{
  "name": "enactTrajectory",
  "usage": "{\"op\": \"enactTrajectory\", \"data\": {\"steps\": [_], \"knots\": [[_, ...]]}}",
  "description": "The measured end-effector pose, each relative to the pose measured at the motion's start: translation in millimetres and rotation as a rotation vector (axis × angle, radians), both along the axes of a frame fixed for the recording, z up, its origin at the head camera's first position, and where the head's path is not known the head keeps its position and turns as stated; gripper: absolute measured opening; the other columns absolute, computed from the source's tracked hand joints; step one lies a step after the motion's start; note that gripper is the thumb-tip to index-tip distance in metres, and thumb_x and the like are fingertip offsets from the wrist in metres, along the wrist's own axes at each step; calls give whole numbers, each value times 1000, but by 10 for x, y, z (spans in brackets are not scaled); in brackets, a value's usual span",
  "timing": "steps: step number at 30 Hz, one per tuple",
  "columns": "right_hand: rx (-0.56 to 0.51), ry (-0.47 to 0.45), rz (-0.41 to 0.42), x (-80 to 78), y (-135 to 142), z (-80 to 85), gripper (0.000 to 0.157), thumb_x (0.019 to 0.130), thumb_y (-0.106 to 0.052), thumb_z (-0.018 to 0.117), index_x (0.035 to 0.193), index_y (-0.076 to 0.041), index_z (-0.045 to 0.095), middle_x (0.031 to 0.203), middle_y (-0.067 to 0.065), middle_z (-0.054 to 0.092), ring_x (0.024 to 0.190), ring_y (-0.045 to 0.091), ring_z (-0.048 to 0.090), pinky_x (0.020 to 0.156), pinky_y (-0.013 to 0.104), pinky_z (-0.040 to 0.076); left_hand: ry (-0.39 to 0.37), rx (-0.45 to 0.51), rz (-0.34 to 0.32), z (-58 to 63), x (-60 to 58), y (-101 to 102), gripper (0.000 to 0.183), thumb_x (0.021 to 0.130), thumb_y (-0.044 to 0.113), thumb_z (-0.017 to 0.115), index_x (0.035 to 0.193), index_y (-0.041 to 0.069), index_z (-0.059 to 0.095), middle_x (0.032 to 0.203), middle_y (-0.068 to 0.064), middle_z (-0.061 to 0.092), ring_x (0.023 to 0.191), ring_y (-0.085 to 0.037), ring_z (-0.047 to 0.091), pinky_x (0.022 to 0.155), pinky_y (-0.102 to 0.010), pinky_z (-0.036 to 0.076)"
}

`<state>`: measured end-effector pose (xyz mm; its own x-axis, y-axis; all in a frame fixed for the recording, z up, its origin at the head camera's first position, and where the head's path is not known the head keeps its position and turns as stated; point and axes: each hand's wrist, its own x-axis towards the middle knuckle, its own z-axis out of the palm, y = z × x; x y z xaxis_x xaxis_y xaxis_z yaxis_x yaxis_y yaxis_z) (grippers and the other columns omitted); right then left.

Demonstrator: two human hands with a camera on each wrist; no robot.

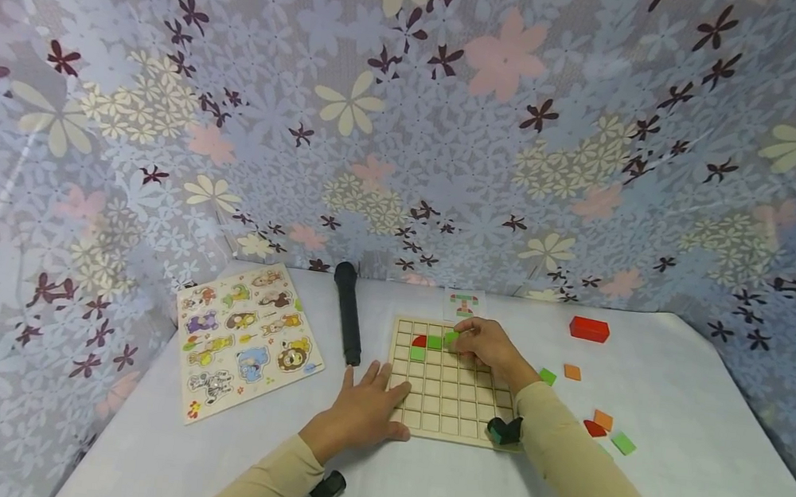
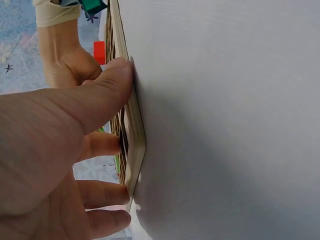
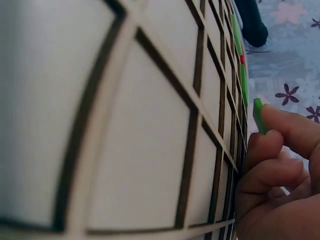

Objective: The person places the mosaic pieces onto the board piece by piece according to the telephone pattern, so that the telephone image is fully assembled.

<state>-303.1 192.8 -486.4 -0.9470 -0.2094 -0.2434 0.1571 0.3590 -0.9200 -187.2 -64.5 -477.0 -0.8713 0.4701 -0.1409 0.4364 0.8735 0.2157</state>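
Observation:
A wooden grid board [image 1: 441,401] lies on the white table. In its upper left cells sit a red quarter-round tile [image 1: 419,340], a green square tile [image 1: 435,342] and a lighter green tile [image 1: 417,354] below the red one. My right hand [image 1: 488,344] pinches another green tile [image 3: 259,116] between thumb and finger, over the upper row beside the placed ones. My left hand [image 1: 362,411] rests at the board's lower left corner, its fingers spread and its thumb [image 2: 116,75] along the edge. Behind the board lies a pattern card [image 1: 464,305], partly overlapped by the right hand.
To the left lies an animal puzzle board [image 1: 252,342], with a black microphone-like stick [image 1: 349,312] beside it. On the right are a red block [image 1: 588,329], orange tiles [image 1: 572,372], a green tile [image 1: 624,443] and a red tile [image 1: 594,429]. A floral cloth [image 1: 410,122] hangs behind the table.

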Motion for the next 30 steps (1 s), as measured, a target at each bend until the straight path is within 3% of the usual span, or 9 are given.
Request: {"op": "enactTrajectory", "data": {"steps": [5, 9, 23, 28, 30], "knots": [[109, 48, -2, 11, -34, -15, 41, 89, -7, 73, 126, 3, 60, 98, 10, 62, 76, 19, 54, 65, 32, 45, 10, -3, -5, -33, -11, 1, 77, 86, 58, 72, 151, 21, 52, 161, -22, 37, 151, -41, 30, 115, -71, 23], [179, 85, 22, 14, -51, -33, 38, 87, -5, 72, 123, 2, 62, 93, 8, 60, 76, 19, 51, 70, 34, 47, 12, -4, -12, -44, -10, -1, 77, 87, 58, 72, 151, 21, 52, 161, -22, 37, 151, -41, 31, 114, -71, 23], [248, 122, 43, -11, -59, -33, 32, 88, -4, 72, 119, 1, 66, 89, 8, 61, 77, 20, 52, 72, 35, 46, 16, 7, -7, -5, 4, 0, 77, 85, 57, 74, 149, 20, 53, 160, -23, 38, 150, -40, 32, 114, -71, 24], [197, 147, 35, 33, 48, 145, 39, 92, -9, 70, 129, 2, 62, 99, 9, 63, 88, 24, 60, 76, 38, 50, 8, 8, -8, -8, -2, -5, 77, 85, 57, 74, 150, 20, 53, 160, -22, 37, 150, -40, 32, 114, -71, 23], [119, 172, 5, 73, 153, 297, 41, 95, -10, 68, 132, 3, 59, 99, 10, 62, 82, 22, 59, 71, 37, 49, 12, 6, -10, -9, -8, -10, 77, 85, 57, 74, 150, 20, 52, 160, -22, 37, 150, -40, 32, 114, -71, 23]]}}
